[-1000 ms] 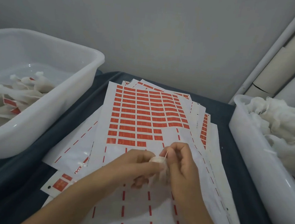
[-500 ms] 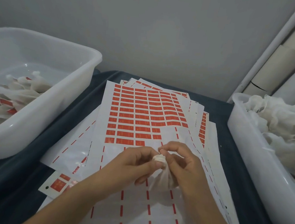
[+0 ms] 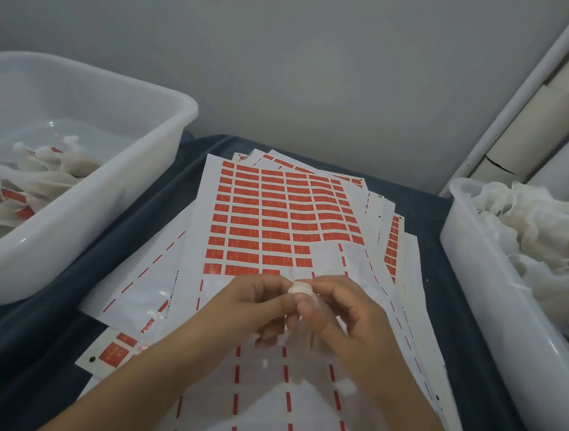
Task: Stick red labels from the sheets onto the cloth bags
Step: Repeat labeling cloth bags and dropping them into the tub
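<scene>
Above the top label sheet (image 3: 275, 221), both hands, left (image 3: 251, 302) and right (image 3: 346, 313), pinch one small cloth bag (image 3: 299, 290); it seems readied, needing a red label peeled next.

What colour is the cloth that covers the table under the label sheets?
Dark blue table cloth, seen in the head view.

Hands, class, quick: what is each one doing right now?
Left hand: pinching the top of the cloth bag.
Right hand: pinching the same bag.
</scene>
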Available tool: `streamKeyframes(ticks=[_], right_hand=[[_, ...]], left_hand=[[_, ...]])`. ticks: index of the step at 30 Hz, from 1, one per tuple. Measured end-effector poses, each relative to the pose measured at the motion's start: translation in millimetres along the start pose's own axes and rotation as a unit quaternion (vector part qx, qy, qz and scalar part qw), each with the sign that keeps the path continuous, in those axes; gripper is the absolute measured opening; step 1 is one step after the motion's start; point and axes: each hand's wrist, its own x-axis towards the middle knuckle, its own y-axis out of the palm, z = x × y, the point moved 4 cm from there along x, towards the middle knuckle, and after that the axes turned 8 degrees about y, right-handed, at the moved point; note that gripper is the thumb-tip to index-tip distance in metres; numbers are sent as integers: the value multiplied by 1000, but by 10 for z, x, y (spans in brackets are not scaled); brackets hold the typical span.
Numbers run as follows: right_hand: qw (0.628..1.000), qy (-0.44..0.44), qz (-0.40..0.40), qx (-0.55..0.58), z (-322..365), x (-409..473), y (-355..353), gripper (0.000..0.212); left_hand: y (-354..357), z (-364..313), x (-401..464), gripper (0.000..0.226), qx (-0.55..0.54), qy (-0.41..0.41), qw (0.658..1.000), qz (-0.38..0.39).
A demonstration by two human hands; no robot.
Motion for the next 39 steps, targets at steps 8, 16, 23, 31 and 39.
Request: streamKeyframes(ticks=[8, 16, 23, 31, 39], right_hand=[[997, 68, -21, -1, -35, 1, -44, 20], [987, 138, 38, 75, 18, -35, -5, 23], [885, 269, 107, 366, -49, -164, 215, 37], [945, 223, -32, 238, -90, -32, 111, 19], [977, 126, -72, 154, -102, -18, 114, 30]], left_hand=[[3, -77, -5, 24, 92, 72, 992, -55], [-47, -119, -3, 33, 64, 100, 990, -82], [-4, -75, -5, 42, -179, 14, 984, -11], [-47, -6, 6, 44, -114, 0, 988, -108], [32, -57, -28, 31, 207, 166, 959, -100]])
